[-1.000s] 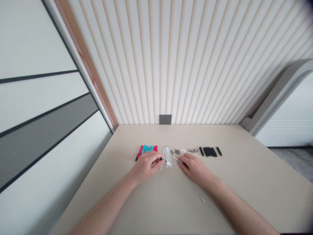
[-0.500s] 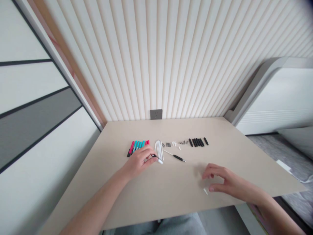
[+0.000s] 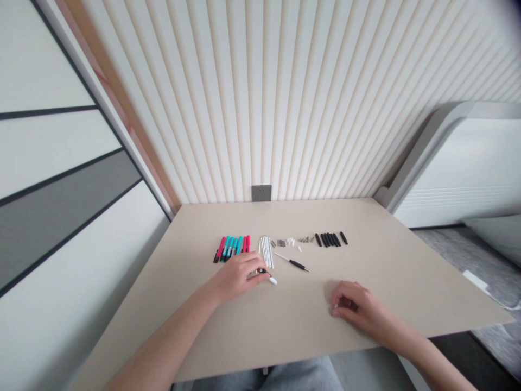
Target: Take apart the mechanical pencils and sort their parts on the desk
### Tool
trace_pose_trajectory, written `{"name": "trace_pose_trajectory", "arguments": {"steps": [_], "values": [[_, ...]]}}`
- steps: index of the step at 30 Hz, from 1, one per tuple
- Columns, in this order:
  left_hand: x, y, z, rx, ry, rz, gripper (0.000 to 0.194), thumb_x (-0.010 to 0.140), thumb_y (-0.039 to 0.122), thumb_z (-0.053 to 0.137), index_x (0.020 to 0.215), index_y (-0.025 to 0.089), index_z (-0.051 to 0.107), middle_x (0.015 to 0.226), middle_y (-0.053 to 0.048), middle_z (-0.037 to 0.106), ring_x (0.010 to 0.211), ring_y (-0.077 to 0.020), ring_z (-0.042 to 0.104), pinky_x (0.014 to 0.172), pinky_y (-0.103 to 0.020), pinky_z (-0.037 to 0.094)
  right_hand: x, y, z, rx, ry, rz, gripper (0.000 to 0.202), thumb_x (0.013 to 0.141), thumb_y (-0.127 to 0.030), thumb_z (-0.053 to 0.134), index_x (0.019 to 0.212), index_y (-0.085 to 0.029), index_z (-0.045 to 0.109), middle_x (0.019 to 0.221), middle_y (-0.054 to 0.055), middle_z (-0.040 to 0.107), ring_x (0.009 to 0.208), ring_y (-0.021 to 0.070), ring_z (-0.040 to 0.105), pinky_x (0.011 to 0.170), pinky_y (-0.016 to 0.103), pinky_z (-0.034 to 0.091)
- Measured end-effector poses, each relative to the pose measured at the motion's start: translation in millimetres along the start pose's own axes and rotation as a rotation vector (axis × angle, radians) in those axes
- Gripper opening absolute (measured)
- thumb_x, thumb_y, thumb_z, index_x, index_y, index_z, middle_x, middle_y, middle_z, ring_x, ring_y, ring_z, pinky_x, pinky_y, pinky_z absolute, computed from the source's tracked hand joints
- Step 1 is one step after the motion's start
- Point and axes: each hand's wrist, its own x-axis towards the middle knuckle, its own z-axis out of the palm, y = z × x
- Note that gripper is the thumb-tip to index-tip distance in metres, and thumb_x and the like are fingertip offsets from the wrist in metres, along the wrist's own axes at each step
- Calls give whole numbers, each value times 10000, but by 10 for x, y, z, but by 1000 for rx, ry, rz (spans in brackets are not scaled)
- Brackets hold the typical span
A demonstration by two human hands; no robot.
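Observation:
My left hand (image 3: 240,274) is closed on a black-and-white pen part (image 3: 273,281), whose white end sticks out past the fingertips; the rest is mostly hidden. Just beyond it lie pink and teal pen barrels (image 3: 234,245) and a group of thin white refills (image 3: 266,251). My right hand (image 3: 358,308) rests low over the table's front right area, thumb and fingers pinched on a small white piece (image 3: 335,307), of which only a speck shows. Between the hands, farther back, lies a black pen section with a white refill sticking out (image 3: 299,265).
Along the back run small springs (image 3: 281,243), small white pieces (image 3: 290,241), metal tips (image 3: 306,239) and several black grips (image 3: 329,239). One white piece (image 3: 299,249) lies apart. The beige table (image 3: 260,326) meets a ribbed wall with a socket (image 3: 261,193).
My right hand has come down and closed on the small white piece that lay on the table. My left hand, still holding the pen part, has shifted slightly toward me.

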Motion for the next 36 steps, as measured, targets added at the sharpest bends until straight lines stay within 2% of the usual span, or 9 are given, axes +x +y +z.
{"name": "trace_pose_trajectory", "arguments": {"steps": [4, 12, 18, 20, 23, 26, 30, 33, 36], "values": [[-8, -20, -4, -30, 32, -59, 183, 929, 319, 551, 910, 168, 653, 837, -36, 598, 683, -115, 538, 674, -219, 432, 190, -201, 5, 53, 0, 20, 103, 883, -296, 584, 869, -217, 649, 828, 15, 652, 743, 162, 584, 674, 255, 438], [-3, -27, -5, -150, 77, -208, 229, 910, 361, 558, 859, 171, 675, 768, -18, 588, 638, -114, 491, 640, -232, 406, 798, -632, 53, 73, 67, -163, 166, 907, -260, 546, 963, -213, 695, 910, 43, 696, 797, 170, 604, 740, 266, 444], [65, -42, -32, -600, 407, -537, 368, 893, 489, 540, 879, 142, 664, 565, 35, 498, 514, -95, 418, 515, -213, 337, 1170, -822, 92, 284, 81, -147, 223, 851, -322, 647, 1025, -209, 725, 806, 11, 670, 674, 138, 537, 647, 246, 417], [74, -68, -14, -739, 439, -580, 394, 875, 503, 561, 937, 127, 663, 558, 40, 496, 488, -82, 393, 499, -208, 324, 1231, -862, 122, 374, 126, -133, 224, 848, -342, 647, 994, -196, 733, 745, 0, 641, 650, 133, 510, 616, 240, 404], [66, -102, 27, -815, 404, -585, 399, 855, 479, 600, 1024, 122, 654, 629, 20, 536, 512, -78, 410, 496, -202, 324, 1269, -887, 190, 467, 220, -153, 242, 859, -365, 631, 1006, -198, 727, 711, -9, 613, 642, 131, 494, 616, 242, 406], [43, -115, 57, -745, 333, -560, 356, 859, 425, 612, 1080, 149, 645, 695, 7, 568, 570, -93, 461, 521, -202, 359, 1273, -856, 267, 495, 347, -183, 256, 879, -393, 606, 1014, -204, 715, 750, 7, 621, 649, 137, 495, 633, 258, 421], [21, -83, 80, -434, 212, -445, 265, 892, 360, 585, 1082, 189, 655, 775, -11, 621, 648, -122, 527, 590, -225, 422, 1252, -801, 352, 475, 481, -239, 256, 901, -406, 578, 1004, -207, 700, 787, 36, 629, 685, 157, 522, 646, 283, 444], [12, -53, 115, -223, 130, -293, 218, 910, 310, 569, 1076, 198, 654, 948, -49, 655, 712, -135, 563, 682, -254, 468, 1208, -822, 389, 392, 509, -345, 224, 901, -388, 583, 983, -213, 696, 786, 45, 635, 688, 164, 540, 658, 302, 464], [-5, -75, 159, -106, 134, -239, 295, 903, 274, 585, 1195, 225, 589, 1122, -68, 620, 754, -137, 583, 801, -297, 495, 1160, -863, 397, 339, 588, -400, 179, 905, -339, 580, 987, -218, 683, 829, 58, 651, 693, 167, 557, 670, 312, 480]]}}
